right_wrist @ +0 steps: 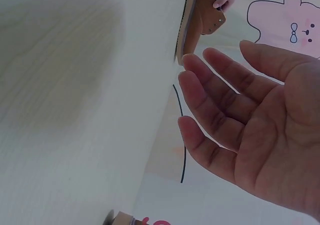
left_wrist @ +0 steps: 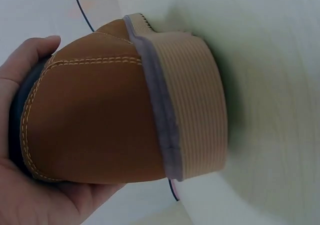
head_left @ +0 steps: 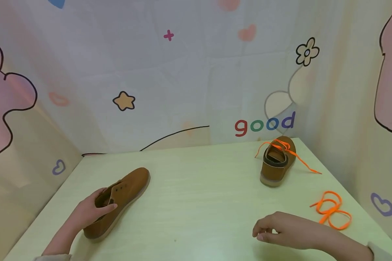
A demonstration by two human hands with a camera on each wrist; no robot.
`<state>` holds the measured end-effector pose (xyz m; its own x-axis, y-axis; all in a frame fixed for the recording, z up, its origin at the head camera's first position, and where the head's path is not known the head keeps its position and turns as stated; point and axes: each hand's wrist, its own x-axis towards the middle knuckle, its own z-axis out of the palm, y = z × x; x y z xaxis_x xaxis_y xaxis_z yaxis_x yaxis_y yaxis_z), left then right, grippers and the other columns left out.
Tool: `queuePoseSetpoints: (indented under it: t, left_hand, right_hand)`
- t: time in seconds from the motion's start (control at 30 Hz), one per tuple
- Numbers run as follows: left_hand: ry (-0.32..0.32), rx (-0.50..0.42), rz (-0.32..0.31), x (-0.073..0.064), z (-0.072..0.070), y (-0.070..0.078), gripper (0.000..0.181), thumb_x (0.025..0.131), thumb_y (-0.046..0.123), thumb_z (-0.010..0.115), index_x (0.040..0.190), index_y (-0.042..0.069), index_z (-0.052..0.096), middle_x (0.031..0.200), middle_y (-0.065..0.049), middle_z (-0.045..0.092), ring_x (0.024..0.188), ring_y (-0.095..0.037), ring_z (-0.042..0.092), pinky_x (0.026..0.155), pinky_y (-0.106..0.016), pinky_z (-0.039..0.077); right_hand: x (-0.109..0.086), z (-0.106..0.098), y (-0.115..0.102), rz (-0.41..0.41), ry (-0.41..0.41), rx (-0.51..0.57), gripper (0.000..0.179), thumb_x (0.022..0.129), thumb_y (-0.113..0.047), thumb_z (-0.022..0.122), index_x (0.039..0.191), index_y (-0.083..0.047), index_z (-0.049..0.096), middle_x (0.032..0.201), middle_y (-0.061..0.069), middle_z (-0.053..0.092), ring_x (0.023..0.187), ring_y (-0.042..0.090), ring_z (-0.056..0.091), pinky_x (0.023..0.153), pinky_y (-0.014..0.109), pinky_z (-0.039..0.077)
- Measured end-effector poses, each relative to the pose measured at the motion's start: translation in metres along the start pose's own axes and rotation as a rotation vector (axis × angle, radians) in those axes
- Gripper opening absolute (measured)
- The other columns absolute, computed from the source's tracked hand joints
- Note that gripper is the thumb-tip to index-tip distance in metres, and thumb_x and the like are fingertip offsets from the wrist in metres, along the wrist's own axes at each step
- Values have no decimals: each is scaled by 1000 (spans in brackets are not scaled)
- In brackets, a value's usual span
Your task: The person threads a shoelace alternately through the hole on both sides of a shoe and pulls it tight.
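Note:
A brown shoe with bare eyelets and no lace rests on the left of the table, its toe pointing away to the right. My left hand grips it by the collar near the heel, thumb over the near side. In the left wrist view the shoe's heel and ribbed pale sole show, with the palm behind the dark collar. My right hand hovers over the front right of the table, fingers loosely bent. Nothing is in its palm in the right wrist view.
A second brown shoe, with an orange lace through it, stands at the back right, toe away. A loose orange shoelace lies looped near the right edge, beyond my right forearm. Printed curtains rise behind and beside the pale table.

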<state>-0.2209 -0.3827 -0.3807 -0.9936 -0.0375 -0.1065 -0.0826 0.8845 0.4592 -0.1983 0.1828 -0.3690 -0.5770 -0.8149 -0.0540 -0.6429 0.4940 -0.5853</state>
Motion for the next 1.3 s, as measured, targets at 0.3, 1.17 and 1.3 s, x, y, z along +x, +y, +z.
queuePoseSetpoints:
  t: [0.3, 1.17, 1.3]
  left_hand:
    - [-2, -43, 125, 11, 13, 23, 85, 91, 42, 74, 154, -3, 37, 152, -35, 45, 134, -56, 48, 101, -65, 48]
    - [-250, -30, 474, 118, 78, 184, 75, 91, 40, 73, 154, 11, 43, 144, -14, 58, 122, -31, 57, 105, -51, 48]
    - [-256, -32, 480, 117, 79, 185, 78, 95, 43, 69, 158, 9, 38, 157, -18, 47, 142, -39, 47, 118, -56, 39]
  right_hand:
    - [2, 3, 3, -23, 2, 3, 17, 105, -24, 58, 109, -15, 73, 103, -8, 75, 84, -10, 53, 70, 20, 49]
    - [-4, 10, -11, 94, 2, -62, 18, 103, -26, 61, 109, -16, 74, 93, -15, 72, 80, -10, 53, 70, 20, 48]
    - [-18, -23, 6, 270, 171, -230, 17, 100, -23, 65, 109, -12, 74, 93, -9, 74, 75, -3, 56, 64, 23, 48]
